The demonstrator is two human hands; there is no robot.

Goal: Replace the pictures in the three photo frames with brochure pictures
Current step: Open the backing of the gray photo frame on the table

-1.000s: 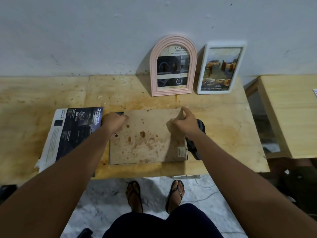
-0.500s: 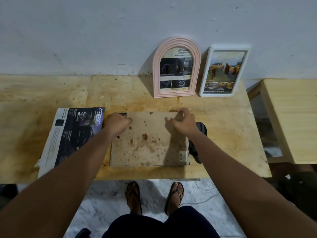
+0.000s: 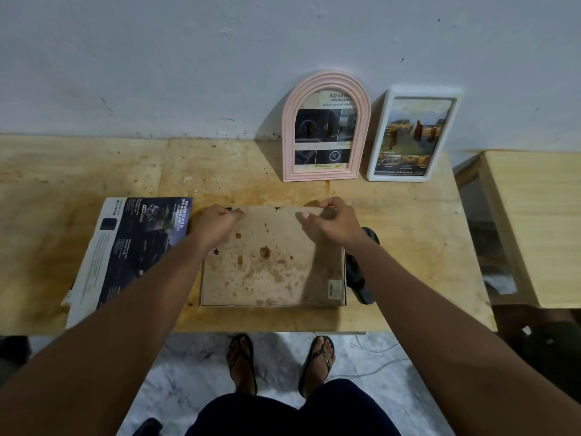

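A third photo frame lies face down on the wooden table (image 3: 94,165), its stained brown backing board (image 3: 270,262) facing up. My left hand (image 3: 217,223) pinches the board's far left corner. My right hand (image 3: 333,220) grips the far edge near the right corner, thumb on the board. A pink arched frame (image 3: 325,127) and a white rectangular frame (image 3: 412,136) lean on the wall, both showing brochure pictures. A dark car brochure (image 3: 125,253) lies to the left of the board.
A black object (image 3: 361,272) lies against the board's right side, partly under my right forearm. A second wooden table (image 3: 540,221) stands to the right across a gap. My sandalled feet (image 3: 279,360) stand on a marble floor below the table's front edge.
My right hand has shifted from the board's far right corner to grip its far edge. My left hand stays at the far left corner. The view has tilted slightly.
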